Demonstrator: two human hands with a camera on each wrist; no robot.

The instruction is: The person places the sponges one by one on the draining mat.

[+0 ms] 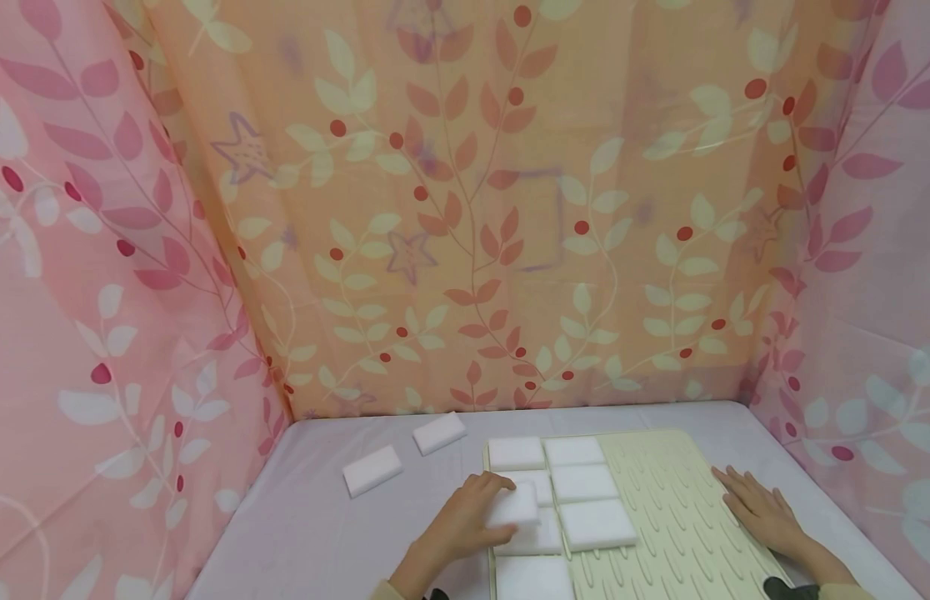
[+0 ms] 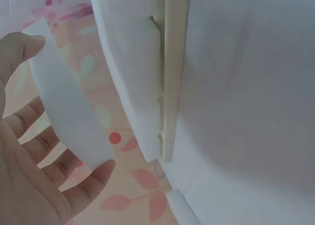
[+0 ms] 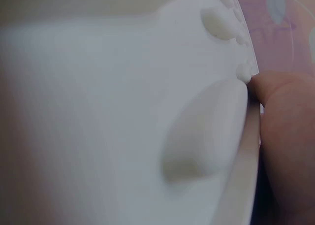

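Observation:
My left hand [image 1: 465, 518] pinches a white sponge block [image 1: 516, 504] between thumb and fingers, held over the left column of blocks on a cream ridged mat [image 1: 660, 500]. In the left wrist view the same sponge block [image 2: 69, 99] spans from the thumb to the fingertips. More white sponge blocks lie flat on the mat in two columns, among them one at the far left [image 1: 516, 453] and one in the right column [image 1: 597, 524]. With fingers extended, my right hand [image 1: 761, 512] rests at the mat's right edge; the right wrist view shows only part of it.
Two loose sponge blocks, a nearer one [image 1: 372, 471] and a farther one [image 1: 439, 433], lie left of the mat on the pale table [image 1: 300, 517]. Patterned fabric [image 1: 472, 208] hangs behind and along both sides. Bare ridges show on the mat's right part.

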